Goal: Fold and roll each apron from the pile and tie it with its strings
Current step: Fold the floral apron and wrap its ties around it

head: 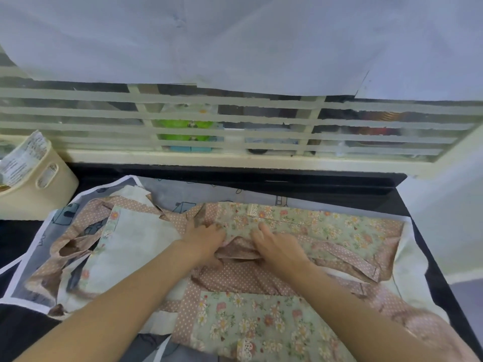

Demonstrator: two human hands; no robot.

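A green floral apron with pink polka-dot trim lies spread over a pile of aprons on the black table. My left hand and my right hand meet at its middle, both gripping a bunched fold of the pink dotted fabric. A pink dotted strap runs to the right from my right hand. Another floral panel of the apron lies near me. A pale apron with pink dotted straps sits to the left, over a grey printed apron.
A cream plastic basket holding printed papers stands at the table's left rear. A slatted window frame runs along behind the table, with a white sheet above it. The table's right edge drops to a wall.
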